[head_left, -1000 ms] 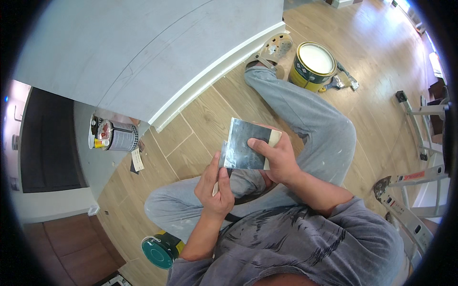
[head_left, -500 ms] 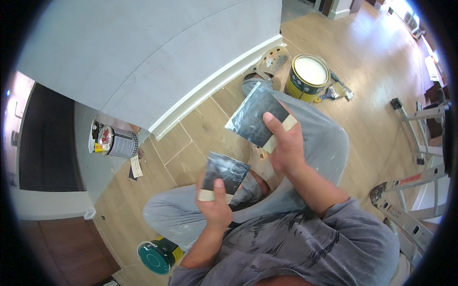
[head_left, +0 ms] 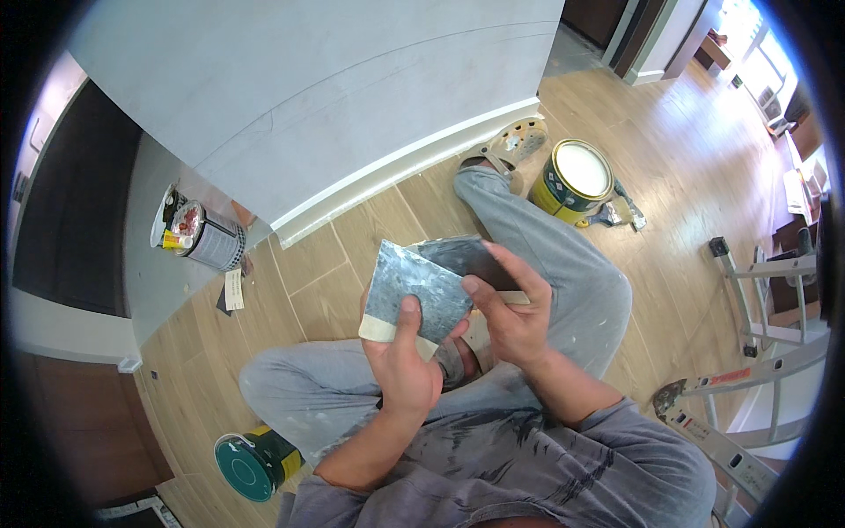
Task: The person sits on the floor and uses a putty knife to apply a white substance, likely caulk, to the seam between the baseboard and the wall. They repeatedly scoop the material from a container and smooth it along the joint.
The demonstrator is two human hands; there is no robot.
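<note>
My left hand point(head_left: 407, 365) grips a putty spreader point(head_left: 414, 286), a grey metal blade with a cream edge strip and white smears, thumb pressed on its face. My right hand point(head_left: 519, 317) is closed on a second putty spreader point(head_left: 480, 261), darker and partly hidden behind the first. The two blades overlap in front of my lap. My right thumb tip rests at the right corner of the front blade; whether it presses on that blade I cannot tell. The fingers behind both blades are mostly hidden.
An open can of white paint or filler point(head_left: 581, 172) stands by my clog point(head_left: 521, 141), with brushes point(head_left: 607, 214) beside it. A green-lidded bucket point(head_left: 245, 468) lies near my left knee. Another can point(head_left: 211, 238) stands by the wall point(head_left: 352, 97). A ladder point(head_left: 726, 458) is at the right.
The two spreaders were apart, one in each hand. Now they have come together and overlap, the right one having moved down and left behind the left one.
</note>
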